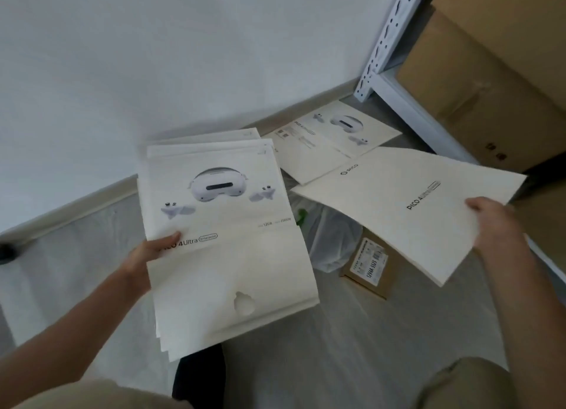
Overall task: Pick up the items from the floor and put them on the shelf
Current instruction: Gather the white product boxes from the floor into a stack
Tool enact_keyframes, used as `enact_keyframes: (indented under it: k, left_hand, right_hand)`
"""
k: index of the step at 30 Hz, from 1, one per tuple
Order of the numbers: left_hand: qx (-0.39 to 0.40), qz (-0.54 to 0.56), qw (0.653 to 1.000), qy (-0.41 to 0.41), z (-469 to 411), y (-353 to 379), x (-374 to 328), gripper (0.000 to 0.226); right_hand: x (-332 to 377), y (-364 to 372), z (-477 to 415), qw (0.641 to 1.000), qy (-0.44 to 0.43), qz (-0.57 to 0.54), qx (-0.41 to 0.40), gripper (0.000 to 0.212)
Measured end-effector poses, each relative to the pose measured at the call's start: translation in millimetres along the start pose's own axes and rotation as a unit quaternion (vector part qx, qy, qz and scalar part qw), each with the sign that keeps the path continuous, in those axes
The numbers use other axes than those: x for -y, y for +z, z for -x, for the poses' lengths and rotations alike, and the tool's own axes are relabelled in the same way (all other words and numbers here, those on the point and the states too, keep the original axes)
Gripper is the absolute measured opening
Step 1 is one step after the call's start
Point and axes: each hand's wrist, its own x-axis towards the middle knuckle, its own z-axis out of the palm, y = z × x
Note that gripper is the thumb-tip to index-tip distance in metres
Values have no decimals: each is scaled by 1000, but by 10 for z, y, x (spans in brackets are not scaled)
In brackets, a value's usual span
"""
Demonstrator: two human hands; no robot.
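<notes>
- While both hands are loaded, nothing held has reached the shelf [407,102] yet; task judged roughly midway through the pick-up, placing not started.
- Left hand [153,249] pinching a stack of flattened sleeves [226,255] at its left edge, thumb on top over the printed name, other fingers hidden underneath.
- Stack held off the floor [352,332], several layers fanned at the top and bottom edges, so not squared up.
- Top sleeve: cream card, printed headset and two controllers, "PICO 4 Ultra Enterprise" text, fold crease across the middle, torn thumb-notch hole near the lower edge.
- Right hand [493,222] gripping a single sleeve [407,206] by its near-right edge, thumb on top, remaining fingers hidden below; sleeve raised and tilted, plain face up with PICO logo and product name.
- Left on the floor: one more printed sleeve [330,142] flat near the skirting, just beside the shelf upright.
- Also on the floor: small brown box [370,264] with a white label, partly under the held single sleeve; clear plastic bag [333,240] with something green beside it.
- Cannot tell whether the box and bag count as task items.
- Shelf at top right: white slotted upright, lower tier already carrying large cardboard cartons [490,87]; free space there not visible.
- Remaining, as judged: merge the single sleeve into the stack, collect the last floor sleeve, then shelve the lot.
- Risk: fanned stack may slip from a one-edge pinch.
</notes>
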Motion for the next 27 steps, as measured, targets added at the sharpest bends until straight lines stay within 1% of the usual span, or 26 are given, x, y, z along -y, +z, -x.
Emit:
enact_keyframes:
  k: [3,5,7,9,10,11,13,15,16,18,21,22,24,25,27]
  left_hand:
    - [-1,5,1000,12,-33,187,55,36]
    - [-13,7,1000,22,-55,310,119,47]
    - [-15,20,999,28,-43,413,164,47]
    - [-4,39,999,34,-4,509,197,45]
    - [-2,41,999,36,24,568,214,46]
    - [-2,41,999,36,51,611,229,45]
    - [-1,43,998,42,109,667,247,46]
    - [-10,51,997,50,106,678,283,64]
    - [-19,63,996,56,118,686,294,72]
    - [-36,86,993,78,95,654,307,77]
    - [-32,82,992,94,11,559,304,83]
    - [-25,76,992,98,-8,531,297,79]
    - [-14,71,992,107,-95,433,284,58]
    - [-20,73,992,106,-133,371,288,53]
    - [-37,74,992,94,-178,227,289,49]
  right_hand:
    - [53,-539,-6,998,-24,-47,-21,70]
    - [48,-660,170,993,-16,-115,-33,74]
    - [22,-602,433,986,1,-168,19,64]
    - [-55,-372,809,976,15,-198,84,44]
    - [-183,-186,991,972,32,-207,106,34]
    - [-328,35,1182,971,39,-212,106,29]
    - [-700,553,1545,978,36,-191,77,25]
    - [-1013,968,1834,987,26,-146,66,23]
    - [-1122,1106,1930,992,9,-110,60,24]
    - [-1260,1263,2089,997,-40,-21,59,25]
    - [-1409,1348,2268,984,-119,86,102,27]
    - [-1428,1342,2282,979,-109,120,126,25]
    - [-1403,1319,2191,970,-68,152,175,17]
    - [-1359,1323,2082,970,-55,154,179,17]
    - [-1146,1431,1703,986,-49,117,109,26]
